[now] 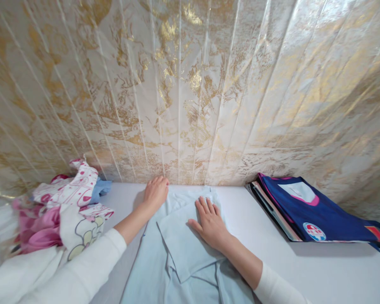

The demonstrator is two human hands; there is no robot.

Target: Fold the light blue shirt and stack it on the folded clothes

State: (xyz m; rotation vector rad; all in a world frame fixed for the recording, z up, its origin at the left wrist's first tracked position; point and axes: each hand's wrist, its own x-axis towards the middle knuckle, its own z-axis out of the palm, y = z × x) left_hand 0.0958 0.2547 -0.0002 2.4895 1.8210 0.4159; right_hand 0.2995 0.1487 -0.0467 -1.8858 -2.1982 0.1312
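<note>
Right hand flat on pale-blue garment, fingers released; left hand by its far-left corner, grip unclear. Press evenly.

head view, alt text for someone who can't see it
A person's right hand lies flat on a pale blue garment, the left hand at its upper left edge, on a white surface. Heaped clothes lie left, a dark-blue-topped folded stack right, before a gold-patterned backdrop.

Likely home: heaped clothes, gold-patterned backdrop (shiny).
</note>
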